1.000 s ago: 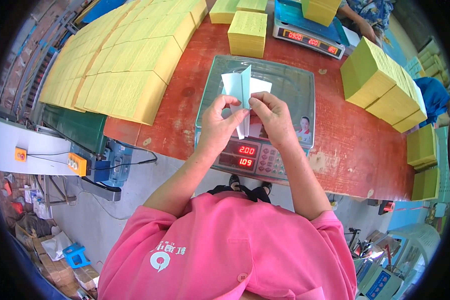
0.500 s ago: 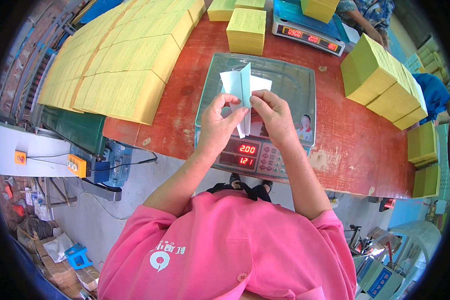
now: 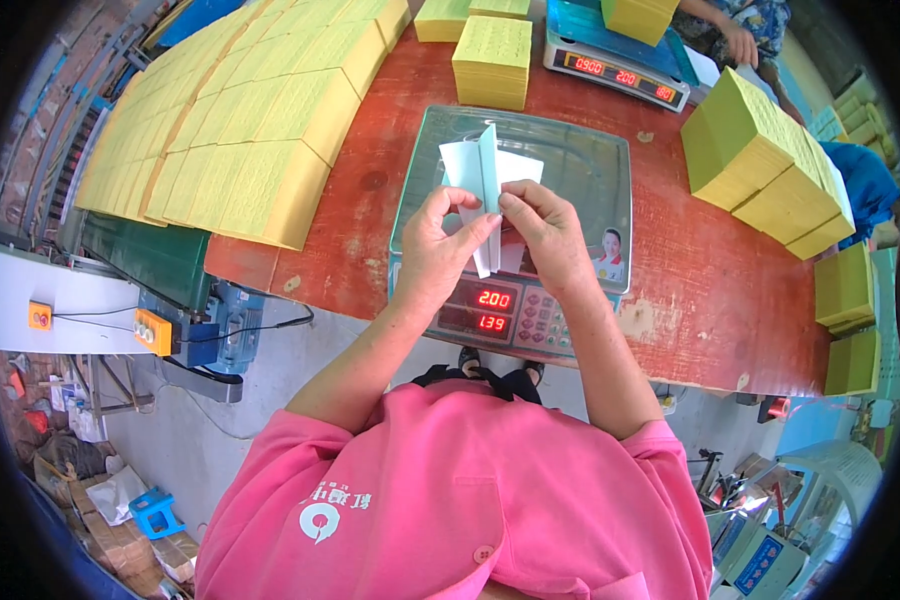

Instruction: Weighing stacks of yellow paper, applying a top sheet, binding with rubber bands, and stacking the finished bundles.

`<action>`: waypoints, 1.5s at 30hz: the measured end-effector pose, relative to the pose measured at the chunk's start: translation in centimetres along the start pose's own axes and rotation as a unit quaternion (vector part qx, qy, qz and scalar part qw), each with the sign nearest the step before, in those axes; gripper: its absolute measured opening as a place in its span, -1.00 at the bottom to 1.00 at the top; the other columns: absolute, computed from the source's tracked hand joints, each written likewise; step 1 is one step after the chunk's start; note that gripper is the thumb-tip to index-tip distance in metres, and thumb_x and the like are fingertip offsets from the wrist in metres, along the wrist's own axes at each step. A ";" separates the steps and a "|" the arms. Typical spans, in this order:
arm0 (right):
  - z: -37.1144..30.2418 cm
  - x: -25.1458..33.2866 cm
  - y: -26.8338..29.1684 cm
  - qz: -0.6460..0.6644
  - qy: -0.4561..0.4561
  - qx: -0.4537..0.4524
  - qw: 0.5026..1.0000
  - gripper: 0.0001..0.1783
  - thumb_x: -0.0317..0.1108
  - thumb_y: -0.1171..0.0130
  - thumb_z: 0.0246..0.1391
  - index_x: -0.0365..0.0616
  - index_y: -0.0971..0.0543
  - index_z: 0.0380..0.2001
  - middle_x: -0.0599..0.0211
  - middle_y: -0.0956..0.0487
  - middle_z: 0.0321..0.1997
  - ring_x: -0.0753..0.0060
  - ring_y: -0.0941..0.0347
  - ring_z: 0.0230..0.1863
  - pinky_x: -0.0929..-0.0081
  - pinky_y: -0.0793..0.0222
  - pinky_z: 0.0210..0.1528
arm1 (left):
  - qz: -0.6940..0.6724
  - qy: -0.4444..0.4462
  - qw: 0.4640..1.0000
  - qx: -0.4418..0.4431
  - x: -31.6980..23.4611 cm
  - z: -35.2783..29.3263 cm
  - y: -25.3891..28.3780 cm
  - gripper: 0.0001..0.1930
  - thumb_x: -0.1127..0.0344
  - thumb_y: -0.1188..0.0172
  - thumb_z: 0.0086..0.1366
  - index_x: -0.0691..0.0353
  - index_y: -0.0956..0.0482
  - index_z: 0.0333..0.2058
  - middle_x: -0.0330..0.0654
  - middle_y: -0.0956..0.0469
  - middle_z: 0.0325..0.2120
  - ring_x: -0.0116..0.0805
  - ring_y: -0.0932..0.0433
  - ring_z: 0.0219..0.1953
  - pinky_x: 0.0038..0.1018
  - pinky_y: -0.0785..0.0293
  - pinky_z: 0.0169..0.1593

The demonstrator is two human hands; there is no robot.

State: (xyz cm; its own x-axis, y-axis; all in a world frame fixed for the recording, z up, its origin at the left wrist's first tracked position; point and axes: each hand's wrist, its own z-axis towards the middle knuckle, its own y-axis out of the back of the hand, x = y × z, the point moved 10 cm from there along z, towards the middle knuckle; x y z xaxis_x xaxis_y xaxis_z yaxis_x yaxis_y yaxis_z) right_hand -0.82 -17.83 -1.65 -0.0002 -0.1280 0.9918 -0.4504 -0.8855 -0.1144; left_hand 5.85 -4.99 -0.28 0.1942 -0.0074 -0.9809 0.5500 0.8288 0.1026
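Note:
A folded paper, white and pale blue with a standing crease up its middle, is pinched between my two hands above a platform scale. My left hand is closed on its left side, thumb pressed near the fold. On the other side my right hand grips the edge between thumb and forefinger. White flaps spread out to both sides of the crease, and its narrow lower ends hang between my palms. Beneath lies the scale's clear-covered pan, with a lit red display on the front panel.
Yellow paper blocks fill the left side; another stack stands behind the scale, more at right. A second scale sits at the back. Another person's hand shows beyond the red table. Below left is a green conveyor belt.
The paper's standing fold has tipped slightly left, while my hands have barely moved. The near scale's lower reading has changed. At the back right, the other person's hand has come up into clearer view.

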 end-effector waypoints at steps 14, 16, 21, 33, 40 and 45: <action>0.1 -0.1 0.1 0.002 0.010 0.000 1.000 -0.76 -0.35 -0.11 0.25 -0.32 -0.58 -0.16 0.35 -0.59 -0.35 0.59 -0.49 -0.37 0.58 -0.46 -0.29 | 0.002 -0.008 1.000 -0.005 -0.3 0.0 0.0 -0.79 0.31 -0.31 0.24 0.24 -0.51 -0.23 -0.33 -0.47 -0.32 -0.60 -0.41 -0.24 -0.61 -0.37 -0.20; 0.0 0.2 0.2 0.004 0.006 -0.010 1.000 -0.76 -0.36 -0.14 0.21 -0.31 -0.57 -0.15 0.30 -0.60 -0.36 0.54 -0.49 -0.40 0.55 -0.45 -0.28 | 0.030 -0.041 0.999 -0.016 -0.6 0.1 0.3 -0.86 0.35 -0.25 0.27 0.28 -0.53 -0.27 -0.33 -0.49 -0.36 -0.60 -0.41 -0.28 -0.61 -0.36 -0.20; -1.1 4.4 2.1 -0.259 0.158 -0.140 0.943 -0.75 -0.49 -0.19 0.06 -0.27 -0.56 -0.15 0.17 -0.59 -0.28 0.36 -0.53 -0.39 0.45 -0.45 -0.28 | 0.059 0.003 0.998 -0.009 0.7 0.0 0.4 -0.87 0.38 -0.23 0.26 0.34 -0.55 -0.30 -0.16 -0.51 -0.35 -0.42 -0.51 -0.31 -0.48 -0.43 -0.21; -0.2 2.2 0.4 -0.167 0.036 -0.083 0.982 -0.75 -0.31 -0.22 0.11 -0.35 -0.59 -0.38 0.16 -0.61 -0.54 0.48 -0.52 -0.52 0.49 -0.44 -0.42 | 0.061 -0.007 0.998 -0.003 0.1 0.1 0.2 -0.89 0.39 -0.21 0.26 0.31 -0.56 -0.30 -0.13 -0.50 -0.37 -0.36 -0.51 -0.31 -0.44 -0.42 -0.22; 0.7 2.5 0.8 -0.302 0.068 -0.071 0.948 -0.75 -0.36 -0.20 0.03 -0.38 -0.49 -0.53 -0.03 -0.49 -0.63 0.30 -0.46 -0.61 0.30 -0.38 -0.46 | 0.049 -0.012 0.999 -0.014 1.0 0.2 0.8 -0.81 0.49 -0.15 0.24 0.27 -0.54 -0.15 -0.20 -0.51 -0.33 -0.48 -0.48 -0.28 -0.52 -0.44 -0.22; -1.0 3.0 2.2 -0.310 0.167 -0.138 0.926 -0.73 -0.37 -0.29 0.01 -0.29 -0.42 -0.55 0.03 -0.36 -0.65 0.44 -0.19 -0.59 0.31 -0.25 -0.51 | -0.064 0.082 0.994 -0.040 0.8 -0.3 1.3 -0.33 0.61 -0.05 0.17 0.19 -0.20 0.30 -0.14 -0.50 -0.07 -0.52 -0.49 -0.25 -0.60 -0.44 -0.20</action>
State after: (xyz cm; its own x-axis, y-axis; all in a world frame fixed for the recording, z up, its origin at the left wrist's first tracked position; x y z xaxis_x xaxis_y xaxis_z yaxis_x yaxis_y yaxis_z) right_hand -2.71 -19.73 1.18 0.0800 0.5519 0.8301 -0.6675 -0.5888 0.4558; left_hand 6.50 -3.72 -1.00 -0.0128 -0.0299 -0.9995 0.4934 0.8692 -0.0323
